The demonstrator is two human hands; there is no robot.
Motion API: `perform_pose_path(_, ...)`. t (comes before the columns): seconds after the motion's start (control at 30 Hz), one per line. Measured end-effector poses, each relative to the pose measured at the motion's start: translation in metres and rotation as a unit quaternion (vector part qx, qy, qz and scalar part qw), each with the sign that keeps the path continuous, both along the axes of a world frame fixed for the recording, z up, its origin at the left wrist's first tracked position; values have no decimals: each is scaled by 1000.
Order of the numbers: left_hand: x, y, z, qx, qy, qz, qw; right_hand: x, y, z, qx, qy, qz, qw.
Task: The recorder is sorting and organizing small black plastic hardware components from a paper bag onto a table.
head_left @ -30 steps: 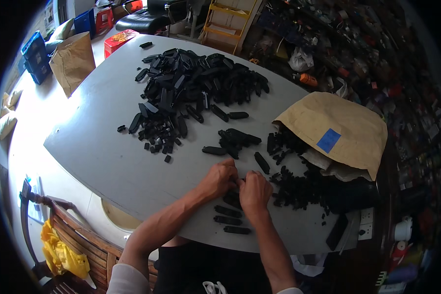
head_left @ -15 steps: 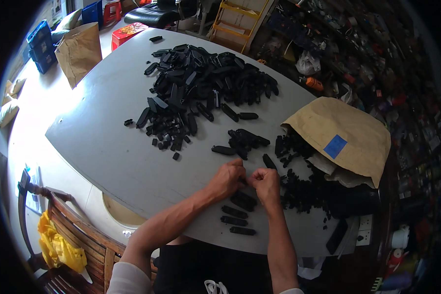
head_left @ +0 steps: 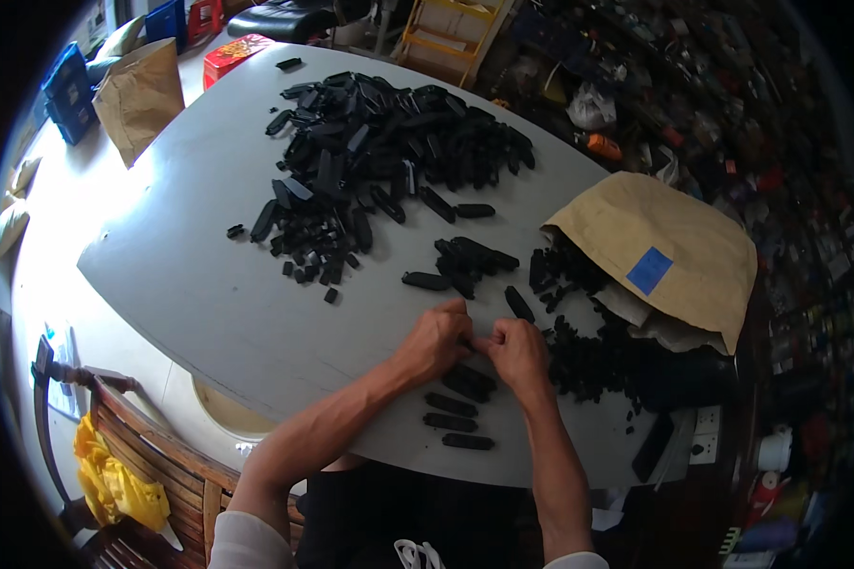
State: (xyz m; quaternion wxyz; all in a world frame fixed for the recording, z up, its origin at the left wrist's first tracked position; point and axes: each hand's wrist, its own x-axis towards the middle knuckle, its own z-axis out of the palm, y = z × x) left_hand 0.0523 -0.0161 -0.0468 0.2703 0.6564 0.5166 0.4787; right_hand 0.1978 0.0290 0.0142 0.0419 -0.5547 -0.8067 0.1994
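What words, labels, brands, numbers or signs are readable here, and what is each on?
None readable.
Blue label on the paper bag: nothing legible.
Red box-shaped thing: yellow marks, too blurred.
Blue crates: too small.
Clutter at right: too small, blurred.

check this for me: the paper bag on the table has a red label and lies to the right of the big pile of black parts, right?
Not quite: the label is blue, as the head view shows. The paper bag on the table does lie to the right of the big pile of black parts.
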Motion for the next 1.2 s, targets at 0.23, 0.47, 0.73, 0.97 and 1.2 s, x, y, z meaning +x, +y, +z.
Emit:
perform_pose_path(0.23, -4, 5, 13, -57, -6, -18, 998, 7, 9, -4, 14, 9, 11, 1000)
perform_pose_path(0.47, -20, -1, 16, -83, 38, -26, 995, 46, 13, 2, 51, 125, -61, 989)
perform_pose_path(0.73, -19, 15, 62, -131, 131, -103, 977, 85, 33, 11, 139, -67, -115, 981)
perform_pose_path(0.97, 29, 67, 55, 2, 258, -29, 966, 95, 37, 7, 175, -7, -86, 981)
perform_pose_path(1.2, 38, 78, 34, 56, 239, -50, 968, 91, 9, 10, -88, 427, -106, 893)
